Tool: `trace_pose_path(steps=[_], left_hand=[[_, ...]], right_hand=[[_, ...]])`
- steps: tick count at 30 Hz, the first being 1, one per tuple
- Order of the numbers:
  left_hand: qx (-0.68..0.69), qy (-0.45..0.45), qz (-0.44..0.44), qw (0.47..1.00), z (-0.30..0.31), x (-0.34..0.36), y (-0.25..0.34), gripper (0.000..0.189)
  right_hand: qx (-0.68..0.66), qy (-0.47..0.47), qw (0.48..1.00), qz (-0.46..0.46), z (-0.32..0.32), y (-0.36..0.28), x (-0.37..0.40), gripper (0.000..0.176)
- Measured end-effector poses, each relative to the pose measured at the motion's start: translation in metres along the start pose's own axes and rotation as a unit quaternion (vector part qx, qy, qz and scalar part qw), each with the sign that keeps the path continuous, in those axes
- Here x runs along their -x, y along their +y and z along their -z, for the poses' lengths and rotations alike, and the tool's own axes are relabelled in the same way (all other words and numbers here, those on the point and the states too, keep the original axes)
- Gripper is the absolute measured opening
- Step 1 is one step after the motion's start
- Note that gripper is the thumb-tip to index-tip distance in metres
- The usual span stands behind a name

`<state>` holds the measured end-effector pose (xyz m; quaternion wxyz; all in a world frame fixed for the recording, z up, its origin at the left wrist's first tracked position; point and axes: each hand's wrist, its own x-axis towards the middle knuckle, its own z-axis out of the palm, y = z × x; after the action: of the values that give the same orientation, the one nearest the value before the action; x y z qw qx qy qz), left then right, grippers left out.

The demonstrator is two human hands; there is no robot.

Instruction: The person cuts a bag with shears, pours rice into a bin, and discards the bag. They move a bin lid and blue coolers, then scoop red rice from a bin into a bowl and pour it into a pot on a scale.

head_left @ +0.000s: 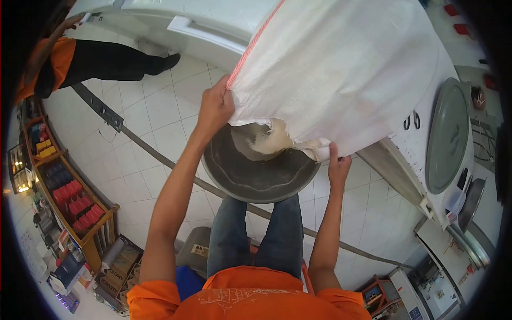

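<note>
A big white woven sack (341, 69) with red stitching along one edge is tipped mouth-down over a round dark grey tub (261, 192). Pale, loose, grainy stuff (274, 137) spills from its open mouth into the tub; its exact kind I cannot make out. My left hand (217, 106) is closed on the stitched corner at the left of the mouth. At the right end of the mouth, my right hand (338, 166) pinches the sack's edge. The tub stands in front of my legs, its far rim hidden behind the sack.
A grey round lid (448, 136) rests on the white surface at the right. Another person (101, 64) stands at upper left beside a white appliance with a handle (205, 33). A dark strip (149, 149) crosses the tiled floor. Wooden shelves (80, 208) hold colored packs.
</note>
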<state>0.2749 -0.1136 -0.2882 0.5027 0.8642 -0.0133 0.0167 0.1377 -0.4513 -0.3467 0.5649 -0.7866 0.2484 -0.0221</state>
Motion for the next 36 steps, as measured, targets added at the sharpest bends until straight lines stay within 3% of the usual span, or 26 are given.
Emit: trace_pose_path(steps=[10, 13, 25, 36], left_hand=[[-0.011, -0.031, -0.005, 0.999, 0.022, 0.014, -0.016, 0.030], [-0.021, -0.025, -0.042, 0.999, 0.024, 0.017, -0.017, 0.030], [-0.033, -0.059, 0.031, 0.997, 0.031, 0.051, -0.036, 0.037], [-0.014, -0.060, 0.026, 0.998, 0.022, 0.067, -0.069, 0.035]], right_hand=[[0.019, 0.041, 0.999, 0.015, 0.000, -0.014, 0.047, 0.036], [0.031, 0.038, 0.999, -0.009, 0.005, -0.025, 0.057, 0.035], [0.033, 0.031, 0.999, -0.031, -0.008, 0.005, 0.091, 0.033], [0.030, 0.005, 0.996, -0.088, -0.034, 0.025, 0.100, 0.036]])
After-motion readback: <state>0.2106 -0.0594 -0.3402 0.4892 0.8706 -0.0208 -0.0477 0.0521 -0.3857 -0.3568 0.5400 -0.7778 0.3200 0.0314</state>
